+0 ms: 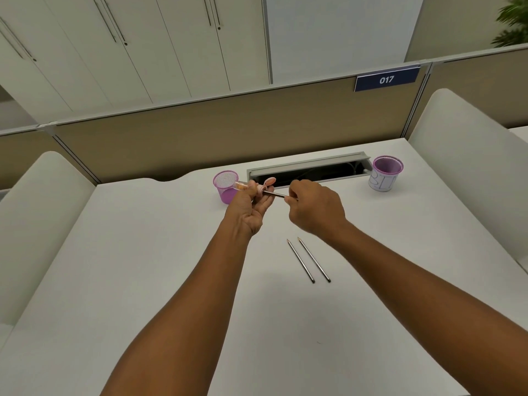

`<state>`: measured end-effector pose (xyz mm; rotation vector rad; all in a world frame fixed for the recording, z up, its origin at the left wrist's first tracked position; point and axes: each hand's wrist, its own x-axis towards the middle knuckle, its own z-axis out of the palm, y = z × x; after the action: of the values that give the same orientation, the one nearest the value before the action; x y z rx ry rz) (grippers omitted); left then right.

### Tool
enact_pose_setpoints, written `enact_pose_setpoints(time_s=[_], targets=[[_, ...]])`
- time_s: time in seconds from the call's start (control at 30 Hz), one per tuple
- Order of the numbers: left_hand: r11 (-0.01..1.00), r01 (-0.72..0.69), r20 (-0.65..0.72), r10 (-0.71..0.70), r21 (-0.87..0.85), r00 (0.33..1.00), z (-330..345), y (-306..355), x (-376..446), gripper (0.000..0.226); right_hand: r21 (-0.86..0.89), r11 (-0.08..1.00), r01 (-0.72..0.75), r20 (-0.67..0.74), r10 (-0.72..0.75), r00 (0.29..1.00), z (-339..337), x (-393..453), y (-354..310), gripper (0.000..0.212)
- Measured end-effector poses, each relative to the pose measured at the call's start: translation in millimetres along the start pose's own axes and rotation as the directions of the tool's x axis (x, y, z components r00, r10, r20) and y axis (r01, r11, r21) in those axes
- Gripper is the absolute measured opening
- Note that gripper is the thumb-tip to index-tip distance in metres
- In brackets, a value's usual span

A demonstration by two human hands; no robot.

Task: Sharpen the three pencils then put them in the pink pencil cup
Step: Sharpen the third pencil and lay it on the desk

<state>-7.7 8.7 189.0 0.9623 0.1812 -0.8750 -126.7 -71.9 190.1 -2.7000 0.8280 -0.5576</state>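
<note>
"017" on blue partition sign [386,79]

Both bare forearms reach forward from the lower edge of the view and draw together toward the middle, held up in the air. The left hand [251,205] is turned palm up and a little inward, its wrist bent back, with the fingers curled upward and the thumb pressed across them in a pinch at the top. The right hand [313,205] faces it back up, knuckles toward the camera, the wrist nearly straight. Its fingers are folded under and the thumb and forefinger pinch together at the side nearest the left hand. The two hands are close together but do not touch.
</note>
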Motion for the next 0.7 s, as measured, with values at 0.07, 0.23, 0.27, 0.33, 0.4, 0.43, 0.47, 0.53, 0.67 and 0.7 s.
enact_pose_setpoints(time_s=[0.07,0.23,0.27,0.33,0.4,0.43,0.47,0.53,0.67,0.7], targets=[[1.000,0.011,0.015,-0.011,-0.009,1.000,-0.1,-1.8,-1.7,0.005,-0.081,0.993,0.089,-0.156,-0.101,0.983,8.6,-7.2,3.9,0.017],[0.999,0.026,0.067,-0.029,0.042,0.997,-3.9,-2.4,-2.0,0.007,0.063,0.973,-0.224,0.128,0.215,0.968,1.9,-0.9,-6.5,0.023],[0.998,0.030,0.067,-0.033,0.048,0.997,-5.4,-3.4,-2.1,0.007,0.161,0.914,-0.372,0.275,0.321,0.906,-1.8,5.3,-8.9,0.026],[0.997,0.025,0.060,-0.029,0.073,0.998,-6.6,-5.3,-1.8,0.009,0.350,0.654,-0.671,0.569,0.421,0.707,-9.5,16.0,-8.6,0.031],[0.995,0.019,0.047,-0.024,0.100,0.999,-6.2,-6.8,0.4,0.011,0.375,0.464,-0.802,0.723,0.396,0.567,-16.8,20.5,-4.4,0.032],[0.994,0.016,0.037,-0.020,0.106,0.999,-5.7,-6.7,1.8,0.011,0.380,0.427,-0.821,0.755,0.369,0.542,-19.2,21.2,-1.6,0.032],[0.994,0.012,0.029,-0.015,0.109,0.999,-4.9,-5.7,2.6,0.010,0.390,0.415,-0.822,0.770,0.342,0.538,-20.8,20.8,-0.3,0.033],[0.993,0.009,0.020,-0.012,0.114,1.000,-2.4,-3.0,3.1,0.010,0.420,0.453,-0.786,0.754,0.308,0.580,-20.2,18.5,0.6,0.033],[0.997,0.015,-0.012,-0.015,0.079,1.000,-0.7,-0.4,2.9,0.007,0.330,0.824,-0.461,0.452,0.291,0.843,-11.4,9.1,2.4,0.033],[0.998,0.015,-0.019,-0.014,0.060,1.000,-1.1,-0.2,2.8,0.007,0.236,0.908,-0.346,0.338,0.257,0.906,-7.4,6.3,3.8,0.030]])
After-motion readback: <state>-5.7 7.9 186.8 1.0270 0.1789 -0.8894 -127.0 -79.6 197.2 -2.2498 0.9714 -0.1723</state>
